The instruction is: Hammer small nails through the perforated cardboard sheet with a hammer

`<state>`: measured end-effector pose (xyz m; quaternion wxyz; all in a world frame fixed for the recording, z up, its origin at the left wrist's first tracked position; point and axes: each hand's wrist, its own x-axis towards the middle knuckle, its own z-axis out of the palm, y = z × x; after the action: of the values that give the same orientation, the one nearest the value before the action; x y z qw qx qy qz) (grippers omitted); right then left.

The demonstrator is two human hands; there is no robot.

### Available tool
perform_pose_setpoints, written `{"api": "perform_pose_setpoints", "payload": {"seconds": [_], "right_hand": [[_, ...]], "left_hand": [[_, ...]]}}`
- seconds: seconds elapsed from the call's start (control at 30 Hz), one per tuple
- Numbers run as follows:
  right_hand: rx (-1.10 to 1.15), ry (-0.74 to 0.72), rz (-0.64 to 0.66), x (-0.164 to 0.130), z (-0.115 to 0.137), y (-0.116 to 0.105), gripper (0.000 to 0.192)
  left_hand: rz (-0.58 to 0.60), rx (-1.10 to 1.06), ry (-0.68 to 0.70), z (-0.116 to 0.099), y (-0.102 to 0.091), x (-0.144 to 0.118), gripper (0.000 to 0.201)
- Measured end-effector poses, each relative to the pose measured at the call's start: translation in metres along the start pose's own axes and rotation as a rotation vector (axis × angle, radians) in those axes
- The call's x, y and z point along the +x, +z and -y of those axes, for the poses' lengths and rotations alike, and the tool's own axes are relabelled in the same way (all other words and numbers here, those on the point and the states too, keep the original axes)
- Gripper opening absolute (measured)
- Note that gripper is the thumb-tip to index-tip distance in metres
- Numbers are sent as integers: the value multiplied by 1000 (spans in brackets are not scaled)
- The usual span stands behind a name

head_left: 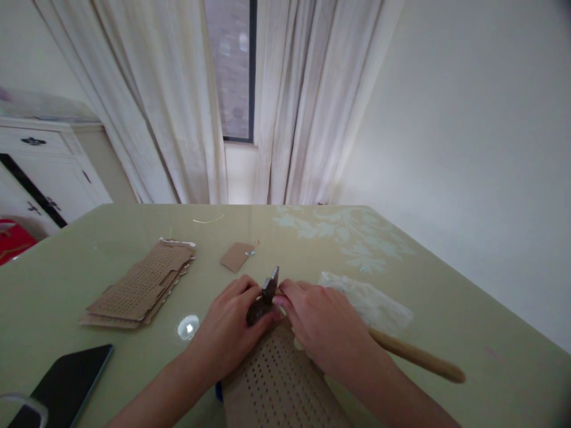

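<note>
A hammer (414, 355) lies across the top end of a perforated brown cardboard sheet (285, 380), its wooden handle stretching right from beneath my right wrist. Its dark metal head (269, 286) shows between my hands. My left hand (232, 321) is closed around the head's left side, the thumb resting by the cardboard's top edge. Close beside the head, my right hand (321, 318) has thumb and forefinger pressed together; whatever they pinch is too small or hidden to tell. Part of the handle is covered by this hand.
Left of my hands is a stack of perforated cardboard sheets (143, 282). A black tablet or phone (66, 386) lies at front left. Beyond my hands is a small brown card (237, 256). A crumpled clear plastic bag (370, 300) rests on the greenish table (482, 339).
</note>
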<state>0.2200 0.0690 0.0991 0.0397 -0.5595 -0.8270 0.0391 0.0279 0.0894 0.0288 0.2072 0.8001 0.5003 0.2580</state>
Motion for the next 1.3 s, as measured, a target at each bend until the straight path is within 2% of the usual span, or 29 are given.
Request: {"api": "perform_pose_setpoints", "payload": {"seconds": [0.1,0.3,0.5,0.73,0.97,1.1,1.3], "right_hand": [[35,19,-39,-1,0,-2,23],[-36,-39,-12,-1,1,1,26],[9,57,-71,-2,-8,-12,23],[32,95,-83,-3,-13,-21,23],[11,55,-106,-6,-12,-22,26],[4,35,-114,-6,-11,-19,27],[4,22,-110,-7,-9,-18,27]], "left_hand": [[17,-12,-6,-1,-1,1,17],[33,-4,8,-1,-1,-1,17],[37,149,-29,1,2,-3,29],[250,-17,-162,6,-17,1,30],[579,-103,-147,16,-52,-3,27],[627,-100,-129,18,-64,-6,25],[717,-224,-135,25,-69,-3,20]]}}
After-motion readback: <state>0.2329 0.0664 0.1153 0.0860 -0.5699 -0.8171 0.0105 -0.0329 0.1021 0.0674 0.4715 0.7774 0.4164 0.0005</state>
